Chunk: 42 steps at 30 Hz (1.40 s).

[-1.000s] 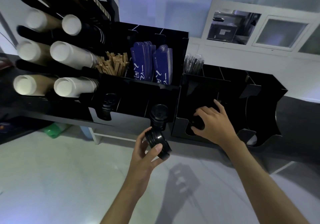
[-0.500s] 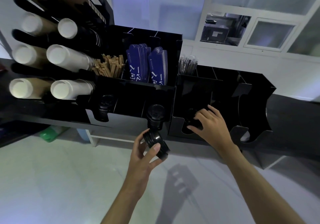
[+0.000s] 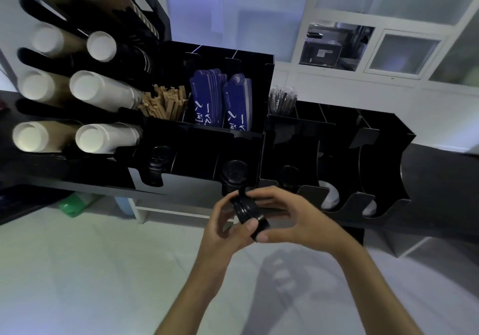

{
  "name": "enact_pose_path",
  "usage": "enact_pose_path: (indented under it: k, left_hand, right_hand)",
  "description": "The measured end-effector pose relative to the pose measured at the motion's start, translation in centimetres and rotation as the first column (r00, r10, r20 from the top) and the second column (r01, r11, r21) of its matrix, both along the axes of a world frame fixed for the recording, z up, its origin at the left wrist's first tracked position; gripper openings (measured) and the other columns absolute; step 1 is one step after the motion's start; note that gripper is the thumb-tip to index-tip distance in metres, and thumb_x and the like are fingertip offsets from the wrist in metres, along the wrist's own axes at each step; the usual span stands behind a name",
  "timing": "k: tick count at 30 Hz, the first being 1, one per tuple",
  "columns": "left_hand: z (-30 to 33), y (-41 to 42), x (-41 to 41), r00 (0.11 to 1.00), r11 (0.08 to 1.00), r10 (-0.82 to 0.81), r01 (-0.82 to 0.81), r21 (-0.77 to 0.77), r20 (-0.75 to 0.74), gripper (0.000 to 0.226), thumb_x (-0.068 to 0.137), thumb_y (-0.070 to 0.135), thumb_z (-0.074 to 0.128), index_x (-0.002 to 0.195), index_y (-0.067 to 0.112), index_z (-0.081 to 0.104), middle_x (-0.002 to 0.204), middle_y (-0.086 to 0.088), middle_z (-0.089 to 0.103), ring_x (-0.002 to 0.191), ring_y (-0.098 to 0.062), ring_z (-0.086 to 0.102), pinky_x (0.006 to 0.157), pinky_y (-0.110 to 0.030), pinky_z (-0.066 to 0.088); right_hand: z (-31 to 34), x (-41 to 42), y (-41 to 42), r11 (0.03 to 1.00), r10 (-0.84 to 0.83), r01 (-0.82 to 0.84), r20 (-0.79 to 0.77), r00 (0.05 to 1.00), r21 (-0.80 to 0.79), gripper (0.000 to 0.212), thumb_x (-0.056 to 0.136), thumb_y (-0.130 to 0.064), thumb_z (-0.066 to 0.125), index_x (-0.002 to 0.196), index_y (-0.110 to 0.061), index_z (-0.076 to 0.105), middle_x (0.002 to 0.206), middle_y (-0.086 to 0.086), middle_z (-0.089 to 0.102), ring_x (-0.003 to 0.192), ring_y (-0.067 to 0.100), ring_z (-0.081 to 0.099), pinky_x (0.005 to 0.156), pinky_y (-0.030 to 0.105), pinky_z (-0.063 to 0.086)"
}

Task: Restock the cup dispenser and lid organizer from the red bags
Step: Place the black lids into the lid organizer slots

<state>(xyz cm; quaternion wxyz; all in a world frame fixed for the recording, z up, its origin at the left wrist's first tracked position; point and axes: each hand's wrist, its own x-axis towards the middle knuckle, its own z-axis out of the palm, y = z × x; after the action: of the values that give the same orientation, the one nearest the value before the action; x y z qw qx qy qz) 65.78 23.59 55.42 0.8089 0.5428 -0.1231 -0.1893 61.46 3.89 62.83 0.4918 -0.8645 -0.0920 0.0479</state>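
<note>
My left hand grips a short stack of black lids just below the front of the black lid organizer. My right hand has come across to the same stack, its thumb and fingertips pinching the lids from the right. Right above the hands, a lid slot holds black lids; another slot further left also holds some. The slot to the right shows a dark lid. The cup dispenser at the left carries several rows of white and brown cup stacks. No red bag is in view.
Wooden stirrers, blue sleeves and wrapped straws fill the organizer's upper compartments. White lids show in the right-hand slots. A green object lies on the floor under the counter. Pale floor spreads below my arms.
My right hand has pulled back from the organizer's right slot and moved left onto the lid stack in my left hand. The left hand has kept its grip.
</note>
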Motion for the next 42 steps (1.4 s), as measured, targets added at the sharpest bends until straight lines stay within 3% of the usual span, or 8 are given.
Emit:
enact_pose_path:
  k: [5,10,15,19,22,25,31,42]
  left_hand:
    - [-0.1,-0.3,0.1,0.999,0.999,-0.034,0.033,-0.035,-0.039,0.065,0.078,0.026,0.088,0.138,0.030,0.063,0.135,-0.005,0.068,0.123,-0.031,0.069,0.091,-0.049,0.062]
    - [0.2,0.0,0.7,0.998,0.998,-0.055,0.055,-0.018,0.004,0.069,0.080,0.028,0.087,0.142,0.032,0.060,0.137,-0.002,0.067,0.122,-0.031,0.069,0.092,-0.050,0.061]
    - [0.2,0.4,1.2,1.000,0.999,0.013,-0.014,-0.045,-0.014,0.068,0.079,0.031,0.085,0.142,0.028,0.059,0.139,-0.005,0.065,0.121,-0.031,0.069,0.094,-0.051,0.061]
    - [-0.3,1.0,1.6,0.999,0.999,0.027,-0.028,-0.040,-0.028,0.066,0.077,0.035,0.085,0.139,0.033,0.061,0.138,-0.001,0.067,0.123,-0.029,0.069,0.095,-0.051,0.060]
    - [-0.6,1.0,1.6,0.998,0.999,0.030,-0.031,-0.034,-0.048,0.069,0.076,0.036,0.086,0.139,0.032,0.061,0.136,-0.003,0.068,0.123,-0.029,0.069,0.099,-0.058,0.058]
    - [-0.6,0.8,1.4,0.998,0.999,0.025,-0.027,-0.022,-0.050,0.071,0.075,0.037,0.086,0.141,0.031,0.060,0.134,-0.001,0.069,0.122,-0.028,0.070,0.100,-0.059,0.057]
    - [-0.4,0.9,1.2,0.999,1.000,0.016,-0.016,-0.009,-0.029,0.071,0.076,0.037,0.085,0.142,0.031,0.058,0.137,0.001,0.067,0.120,-0.030,0.070,0.096,-0.052,0.060]
    - [-1.1,0.5,1.3,0.999,0.999,0.035,-0.035,-0.002,-0.042,0.074,0.072,0.043,0.086,0.140,0.033,0.060,0.133,0.000,0.070,0.121,-0.028,0.070,0.100,-0.058,0.057]
  right_hand:
    - [-1.1,0.3,-0.3,0.981,-0.088,0.086,0.008,0.996,0.171,0.048,0.085,-0.004,0.086,0.127,-0.009,0.062,0.141,0.002,0.066,0.132,0.022,0.063,0.107,0.051,0.055]
    - [-2.1,1.1,-0.7,0.974,-0.066,0.068,-0.014,0.998,0.215,0.041,0.086,0.000,0.084,0.117,-0.005,0.058,0.137,0.006,0.065,0.126,0.030,0.065,0.100,0.053,0.058]
    - [-1.3,2.2,-1.1,0.947,-0.220,0.176,0.144,0.965,0.269,0.049,0.084,-0.024,0.088,0.120,-0.010,0.058,0.129,0.002,0.068,0.119,0.027,0.067,0.098,0.049,0.057]
    - [0.3,4.2,-3.8,0.868,-0.373,0.465,0.387,0.843,-0.176,0.057,0.080,-0.048,0.086,0.125,-0.029,0.058,0.129,-0.013,0.062,0.120,0.010,0.062,0.104,0.039,0.053]
    - [-0.1,6.0,-6.5,0.685,-0.340,0.515,0.400,0.851,-0.515,0.055,0.083,-0.050,0.082,0.127,-0.033,0.054,0.132,-0.011,0.059,0.118,0.018,0.063,0.119,0.057,0.036]
    - [-2.1,6.9,-7.8,0.577,-0.299,0.460,0.349,0.888,-0.676,0.050,0.085,-0.050,0.079,0.124,-0.030,0.056,0.132,-0.010,0.060,0.118,0.021,0.064,0.124,0.066,0.022]
    - [-5.7,6.3,-8.6,0.420,-0.143,0.512,0.502,0.853,-0.750,0.051,0.083,-0.053,0.078,0.121,-0.022,0.065,0.137,-0.003,0.062,0.125,0.025,0.062,0.115,0.059,0.039]
    - [-7.8,5.6,-8.7,0.406,-0.019,0.665,0.722,0.692,-0.627,0.034,0.086,-0.044,0.081,0.099,-0.015,0.068,0.109,-0.001,0.069,0.093,0.023,0.070,0.081,0.041,0.056]
